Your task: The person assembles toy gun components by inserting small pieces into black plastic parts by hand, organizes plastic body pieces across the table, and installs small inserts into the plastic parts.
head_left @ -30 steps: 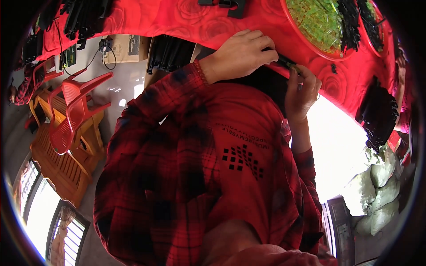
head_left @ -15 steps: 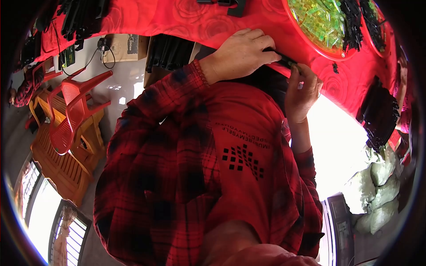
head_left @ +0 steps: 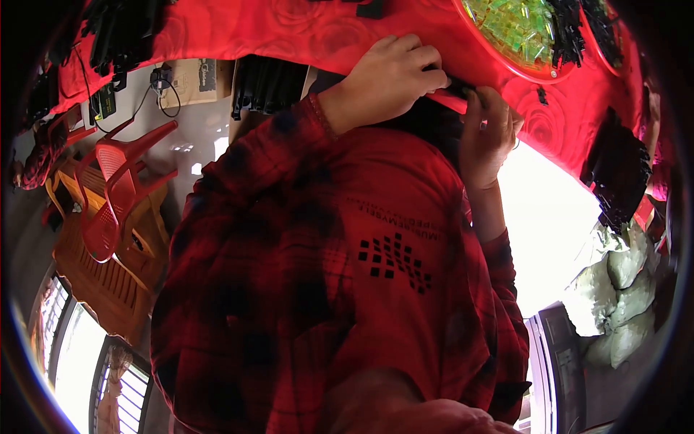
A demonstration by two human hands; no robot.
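Note:
Above my lap, at the edge of the red-covered table, both hands meet at a slim black piece [head_left: 457,88], mostly hidden by fingers. My left hand [head_left: 387,83] has its fingers curled closed around one end of it. The fingers of my right hand [head_left: 488,137] pinch at the other end, thumb pressed against fingertips. Whether a smaller part sits in that pinch is hidden. Beyond the hands, a round red-rimmed tray [head_left: 522,71] holds many small clear yellow-green pieces, with thin black parts heaped at its right side.
Black strips [head_left: 123,32] lie stacked at the table's far left, and another black bundle [head_left: 618,170] hangs over the right edge. A box of black strips [head_left: 267,85] stands below the table. A red chair [head_left: 116,192] is at left; pale sacks [head_left: 625,282] are piled at right.
A yellow-green bit seen at my right fingertips before no longer shows. The right fingers sit closer to the black piece. The whole view has shifted slightly.

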